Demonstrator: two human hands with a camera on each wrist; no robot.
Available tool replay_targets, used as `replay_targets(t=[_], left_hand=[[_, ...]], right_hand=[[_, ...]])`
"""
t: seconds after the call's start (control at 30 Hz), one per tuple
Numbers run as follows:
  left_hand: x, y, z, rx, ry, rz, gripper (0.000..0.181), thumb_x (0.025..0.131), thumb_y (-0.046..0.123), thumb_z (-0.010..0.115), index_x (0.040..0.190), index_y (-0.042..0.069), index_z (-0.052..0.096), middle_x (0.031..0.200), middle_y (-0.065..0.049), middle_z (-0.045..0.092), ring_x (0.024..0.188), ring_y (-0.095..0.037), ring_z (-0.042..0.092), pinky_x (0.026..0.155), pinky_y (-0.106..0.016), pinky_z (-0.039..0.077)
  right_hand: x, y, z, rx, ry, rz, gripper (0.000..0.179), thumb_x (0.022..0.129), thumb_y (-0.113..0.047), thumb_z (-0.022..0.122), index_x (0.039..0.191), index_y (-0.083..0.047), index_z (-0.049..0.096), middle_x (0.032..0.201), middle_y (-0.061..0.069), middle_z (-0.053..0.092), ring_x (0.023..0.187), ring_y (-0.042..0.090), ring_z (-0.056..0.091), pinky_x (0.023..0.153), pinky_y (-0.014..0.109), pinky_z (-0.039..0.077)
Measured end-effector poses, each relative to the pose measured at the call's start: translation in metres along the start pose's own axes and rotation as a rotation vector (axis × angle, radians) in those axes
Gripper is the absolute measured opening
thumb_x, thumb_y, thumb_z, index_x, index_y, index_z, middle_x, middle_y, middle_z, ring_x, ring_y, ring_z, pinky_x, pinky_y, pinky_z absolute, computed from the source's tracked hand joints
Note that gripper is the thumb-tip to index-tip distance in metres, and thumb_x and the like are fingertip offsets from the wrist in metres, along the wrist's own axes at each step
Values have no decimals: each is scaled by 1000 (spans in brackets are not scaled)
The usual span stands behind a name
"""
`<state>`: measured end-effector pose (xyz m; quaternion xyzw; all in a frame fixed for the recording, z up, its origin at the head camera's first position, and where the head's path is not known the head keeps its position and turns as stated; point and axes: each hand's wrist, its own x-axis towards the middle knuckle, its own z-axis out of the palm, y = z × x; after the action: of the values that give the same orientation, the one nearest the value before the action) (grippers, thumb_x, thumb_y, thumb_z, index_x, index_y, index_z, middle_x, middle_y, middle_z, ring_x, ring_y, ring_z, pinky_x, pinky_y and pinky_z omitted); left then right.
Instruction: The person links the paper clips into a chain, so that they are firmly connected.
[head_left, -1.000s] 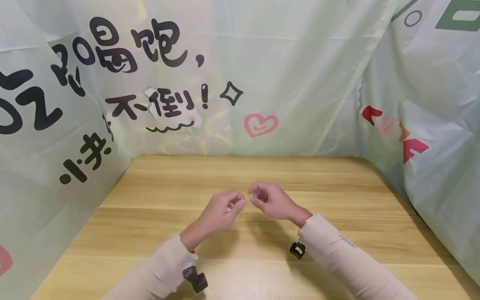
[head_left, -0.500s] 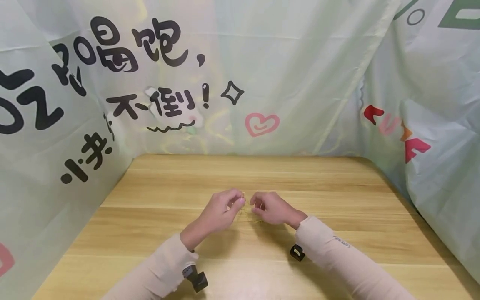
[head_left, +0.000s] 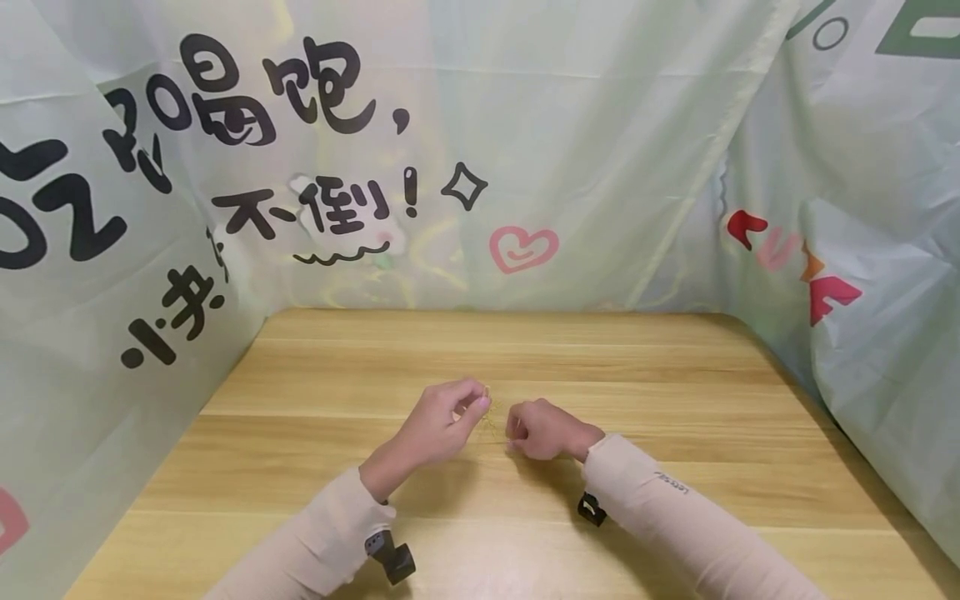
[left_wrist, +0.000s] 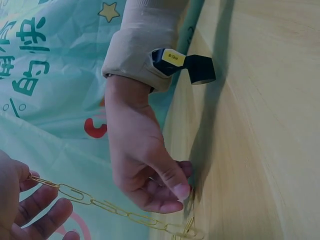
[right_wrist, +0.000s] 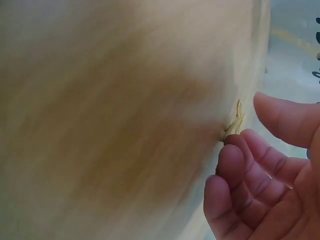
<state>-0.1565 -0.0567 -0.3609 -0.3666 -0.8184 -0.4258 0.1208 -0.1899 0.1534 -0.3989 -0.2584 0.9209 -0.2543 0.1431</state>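
Observation:
In the left wrist view my left hand (left_wrist: 37, 205) is at the lower left, pinching the end of a chain of gold paper clips (left_wrist: 90, 200). The chain slopes down to several clips at the table. Opposite is my right hand (left_wrist: 142, 155), its fingertips right beside a hanging clip at the lower end. In the right wrist view, the right hand (right_wrist: 272, 175) has loosely curled fingers and a thumb standing apart from them; gold clips show just past the index fingertip. From the head, the left hand (head_left: 435, 421) holds the chain up while the right hand (head_left: 551, 429) is lower, at its right.
A wood-grain table (head_left: 337, 358) lies under both hands. Pale printed cloth (head_left: 600, 150) hangs behind it and along both sides. Small black cameras, such as the left one (head_left: 392, 557), hang from the sleeve cuffs.
My right hand has come down and toward me, from beside the left fingertips to near the chain's lower end. The left hand has stayed nearly still, holding the chain.

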Motion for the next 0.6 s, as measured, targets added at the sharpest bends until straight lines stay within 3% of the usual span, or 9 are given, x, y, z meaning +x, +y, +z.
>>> replay_targets(t=[0.6], left_hand=[[-1, -2, 0, 12, -7, 2, 16, 100, 14, 51, 92, 6, 63, 83, 0, 64, 79, -14, 63, 71, -28, 54]], right_hand=[[-6, 2, -3, -96, -11, -24, 12, 85, 0, 69, 78, -9, 64, 74, -4, 59, 67, 11, 54, 64, 29, 50]])
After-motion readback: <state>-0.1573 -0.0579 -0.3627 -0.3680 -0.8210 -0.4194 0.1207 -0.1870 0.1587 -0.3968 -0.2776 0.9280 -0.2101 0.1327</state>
